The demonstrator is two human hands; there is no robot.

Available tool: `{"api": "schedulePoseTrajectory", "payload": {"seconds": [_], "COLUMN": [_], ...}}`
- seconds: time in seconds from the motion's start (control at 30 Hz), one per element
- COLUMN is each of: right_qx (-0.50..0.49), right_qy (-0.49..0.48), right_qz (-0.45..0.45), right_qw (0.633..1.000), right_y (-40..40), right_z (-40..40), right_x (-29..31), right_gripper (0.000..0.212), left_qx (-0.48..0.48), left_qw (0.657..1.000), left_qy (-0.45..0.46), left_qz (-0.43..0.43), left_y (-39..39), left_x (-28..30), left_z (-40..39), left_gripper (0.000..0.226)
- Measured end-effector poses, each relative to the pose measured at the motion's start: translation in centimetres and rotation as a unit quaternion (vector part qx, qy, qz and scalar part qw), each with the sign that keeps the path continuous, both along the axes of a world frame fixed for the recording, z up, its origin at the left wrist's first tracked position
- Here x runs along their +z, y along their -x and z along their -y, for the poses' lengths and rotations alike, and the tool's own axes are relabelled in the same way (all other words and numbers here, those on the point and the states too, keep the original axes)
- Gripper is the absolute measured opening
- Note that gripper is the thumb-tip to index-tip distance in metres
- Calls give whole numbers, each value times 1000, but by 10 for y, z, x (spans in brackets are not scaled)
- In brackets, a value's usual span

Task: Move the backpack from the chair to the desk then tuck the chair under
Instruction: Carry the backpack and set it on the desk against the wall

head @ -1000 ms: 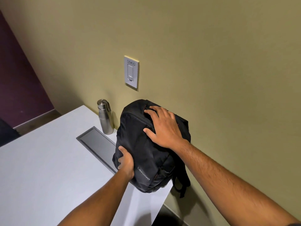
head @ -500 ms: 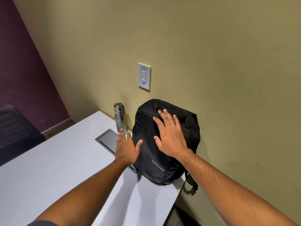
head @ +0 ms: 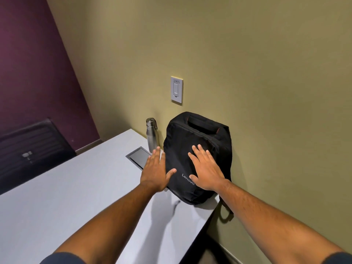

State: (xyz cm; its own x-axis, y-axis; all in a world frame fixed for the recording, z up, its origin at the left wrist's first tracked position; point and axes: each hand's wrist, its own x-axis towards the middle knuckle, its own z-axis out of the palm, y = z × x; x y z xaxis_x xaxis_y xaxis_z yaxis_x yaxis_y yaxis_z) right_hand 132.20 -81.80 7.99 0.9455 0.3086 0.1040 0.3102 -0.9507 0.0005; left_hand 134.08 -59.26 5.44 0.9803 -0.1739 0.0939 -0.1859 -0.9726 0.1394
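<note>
The black backpack [head: 200,141] stands upright on the white desk [head: 57,202] at its far right corner, leaning against the olive wall. A strap hangs off the desk's right edge. My right hand [head: 206,171] lies flat with spread fingers on the backpack's front, near the logo. My left hand [head: 155,171] is open beside the backpack's left side, its thumb touching the fabric. Part of a dark chair back [head: 32,149] shows at the far left, beyond the desk.
A steel water bottle [head: 151,135] stands against the wall just left of the backpack. A grey cable hatch [head: 139,157] is set into the desk in front of it. A wall switch [head: 177,90] sits above. The desk's right edge drops to the floor.
My left hand released its grip on the backpack's side and opened. My right hand slid from the top down the front. The view pulled back, bringing the chair into view.
</note>
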Motion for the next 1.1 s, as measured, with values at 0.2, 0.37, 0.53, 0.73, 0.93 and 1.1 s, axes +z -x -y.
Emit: {"api": "schedulePoseTrajectory", "payload": {"seconds": [0.2,0.37,0.53,0.73,0.93,1.1], "right_qx": [23,48,60,70,54,22], "right_qy": [0,25,26,14,21,4], "right_qz": [-26,-43,-48,-62,-67,-58], "right_qw": [999,998,997,996,996,998], "right_y": [43,93,142,205,271,338], "right_z": [20,43,59,65,57,42], "right_x": [6,16,26,28,21,12], "right_gripper": [93,94,93,92,92,92], "left_qx": [37,48,61,69,45,25], "left_qw": [999,999,997,996,996,998], "left_qy": [-16,-13,-30,-31,-35,-38], "left_qz": [-3,-11,-30,-51,-62,-54], "left_y": [65,141,214,280,339,395], "left_x": [12,20,36,44,37,33], "left_z": [18,42,65,76,68,44], "left_gripper": [94,89,88,86,85,86]}}
